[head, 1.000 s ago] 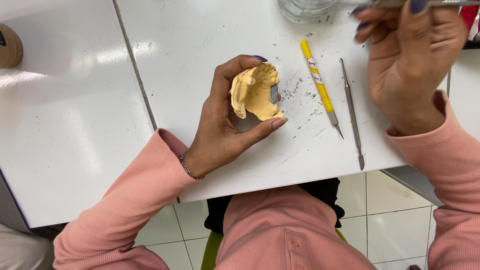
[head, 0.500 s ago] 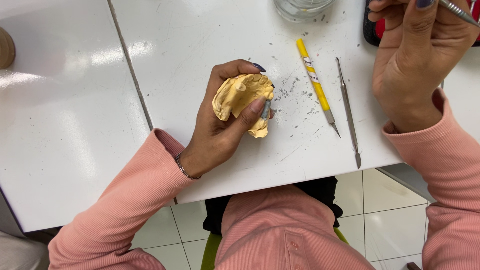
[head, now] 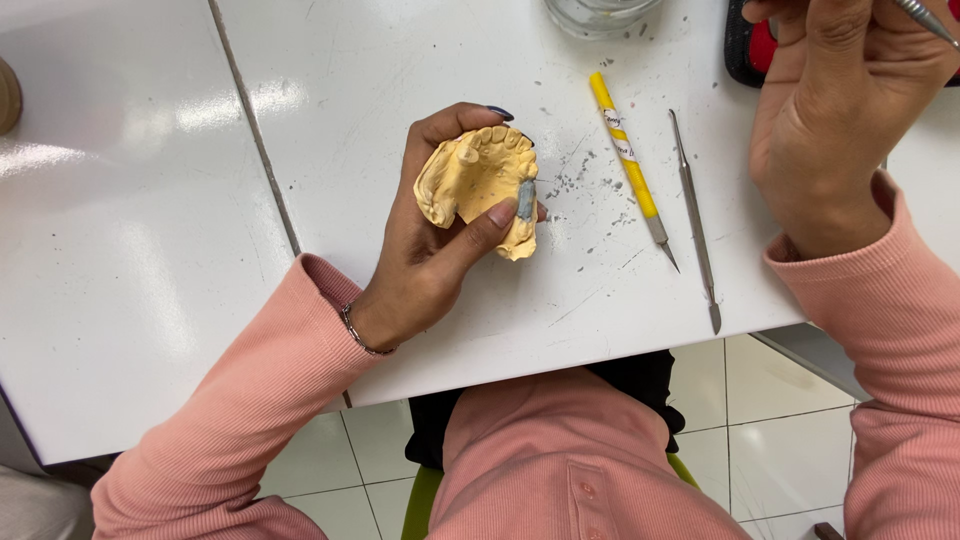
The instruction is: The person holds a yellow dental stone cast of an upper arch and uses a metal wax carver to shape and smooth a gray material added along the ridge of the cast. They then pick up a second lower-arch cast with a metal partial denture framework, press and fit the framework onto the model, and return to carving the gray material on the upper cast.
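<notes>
Since half a second ago my left hand (head: 430,250) has turned the yellow dental cast (head: 478,188) teeth-up, thumb clamped across its grey patch. My right hand (head: 840,110), at two o'clock from it and well apart, pinches a metal instrument (head: 925,18). The cast's arch opens toward seven o'clock, above the white table (head: 150,200); tiled floor shows below.

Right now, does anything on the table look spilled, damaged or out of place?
Small grey crumbs lie scattered on the white table between the yellow dental cast in the left hand and the yellow-handled tool. Nothing looks broken.
</notes>
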The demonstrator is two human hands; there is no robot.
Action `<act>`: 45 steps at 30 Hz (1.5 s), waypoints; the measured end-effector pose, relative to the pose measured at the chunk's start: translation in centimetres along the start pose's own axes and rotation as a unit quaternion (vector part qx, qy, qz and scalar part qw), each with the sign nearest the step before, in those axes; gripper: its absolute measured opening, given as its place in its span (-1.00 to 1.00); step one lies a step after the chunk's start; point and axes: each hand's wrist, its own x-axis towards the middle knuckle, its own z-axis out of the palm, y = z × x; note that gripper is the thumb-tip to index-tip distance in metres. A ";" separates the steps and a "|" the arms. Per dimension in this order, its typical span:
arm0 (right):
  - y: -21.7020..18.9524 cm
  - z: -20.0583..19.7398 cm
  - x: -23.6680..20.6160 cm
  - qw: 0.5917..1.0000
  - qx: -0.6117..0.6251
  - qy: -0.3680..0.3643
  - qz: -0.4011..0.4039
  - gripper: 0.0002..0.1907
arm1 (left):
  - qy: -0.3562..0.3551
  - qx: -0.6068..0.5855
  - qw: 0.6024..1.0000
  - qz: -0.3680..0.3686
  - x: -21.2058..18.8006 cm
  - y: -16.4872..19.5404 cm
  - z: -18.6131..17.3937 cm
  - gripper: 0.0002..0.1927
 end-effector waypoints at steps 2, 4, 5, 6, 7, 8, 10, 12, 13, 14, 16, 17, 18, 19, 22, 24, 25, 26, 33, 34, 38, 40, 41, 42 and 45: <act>0.0 0.0 -0.1 1.000 0.000 0.003 0.001 -0.73 | -0.003 0.005 1.000 -0.004 0.0 0.1 -0.1 -0.47; 0.0 -0.1 -0.1 1.000 0.000 0.003 0.001 -0.72 | -0.002 0.004 1.000 -0.005 0.1 0.1 -0.1 -0.47; 0.0 -0.1 -0.1 1.000 0.001 0.002 0.001 -0.72 | 0.000 0.002 1.000 -0.004 0.2 0.1 0.0 -0.46; 0.0 -0.1 -0.1 1.000 0.001 0.001 0.001 -0.72 | 0.003 -0.001 1.000 -0.004 0.2 0.1 0.0 -0.46; 0.0 -0.1 -0.1 1.000 0.002 0.002 0.002 -0.72 | 0.007 -0.002 1.000 -0.005 0.3 0.1 0.0 -0.42; 0.0 -0.1 -0.1 1.000 0.002 0.000 0.001 -0.72 | 0.010 -0.003 1.000 -0.006 0.3 0.2 0.0 -0.39; 0.0 -0.1 -0.1 1.000 0.005 -0.001 0.005 -0.71 | 0.017 -0.008 1.000 -0.012 0.3 0.3 -0.1 -0.31; 0.0 -0.1 0.0 1.000 0.006 -0.002 0.007 -0.71 | 0.022 -0.017 0.999 -0.022 0.3 0.4 -0.2 -0.23; 0.0 -0.1 0.0 1.000 0.007 -0.003 0.006 -0.71 | 0.016 -0.018 1.000 -0.018 0.3 0.4 -0.2 -0.19; 0.0 -0.2 0.0 1.000 0.007 -0.004 0.006 -0.71 | 0.011 -0.018 1.000 -0.014 0.3 0.4 -0.1 -0.15; 0.0 -0.2 0.0 1.000 0.008 -0.007 0.007 -0.70 | -0.001 -0.003 1.000 0.005 0.4 0.5 -0.1 -0.09; 0.0 -0.2 0.0 1.000 0.009 -0.007 0.008 -0.70 | -0.007 0.011 1.000 0.020 0.5 0.6 -0.1 -0.06; -0.1 -0.2 0.0 1.000 0.009 -0.009 0.009 -0.70 | -0.010 0.013 1.000 0.024 0.6 0.6 -0.1 -0.05; -0.1 -0.1 0.0 1.000 0.010 -0.010 0.010 -0.70 | -0.012 0.014 0.999 0.029 0.7 0.7 0.0 -0.03; -0.5 0.1 0.0 1.000 0.014 -0.016 0.013 -0.69 | 0.003 -0.020 1.000 -0.005 0.9 0.9 0.0 -0.07; -1.0 0.3 -0.1 0.999 0.017 -0.023 0.017 -0.69 | 0.022 -0.046 0.997 -0.052 1.0 0.8 0.1 -0.13; -1.3 0.6 -0.1 0.999 0.019 -0.029 0.019 -0.68 | 0.014 -0.053 0.998 -0.044 0.9 0.8 0.1 -0.12; -1.8 0.8 -0.2 0.999 0.022 -0.037 0.024 -0.68 | 0.007 -0.059 0.998 -0.035 0.8 0.8 0.2 -0.12; -5.4 2.9 0.0 0.989 -0.026 -0.144 0.003 -0.67 | 0.000 -0.049 0.999 0.007 0.6 -0.1 -0.3 -0.14; -5.8 3.1 0.1 0.986 -0.046 -0.158 -0.006 -0.66 | 0.001 -0.050 0.999 0.005 0.5 -0.1 -0.4 -0.13; -6.3 3.6 0.5 0.979 -0.090 -0.182 -0.035 -0.68 | 0.000 -0.049 0.999 0.001 0.3 0.0 -0.5 -0.11; -6.2 3.7 0.7 0.979 -0.085 -0.181 -0.043 -0.70 | 0.001 -0.050 0.999 0.000 0.2 0.1 -0.5 -0.11; -6.1 3.7 0.7 0.979 -0.084 -0.180 -0.046 -0.70 | 0.004 -0.052 0.999 -0.002 0.2 0.1 -0.5 -0.11; -6.0 3.6 0.7 0.979 -0.083 -0.180 -0.047 -0.71 | 0.004 -0.055 0.998 -0.003 0.1 0.2 -0.5 -0.11; -5.9 3.5 0.6 0.978 -0.084 -0.184 -0.052 -0.72 | 0.001 -0.059 0.998 0.000 0.2 0.2 -0.5 -0.11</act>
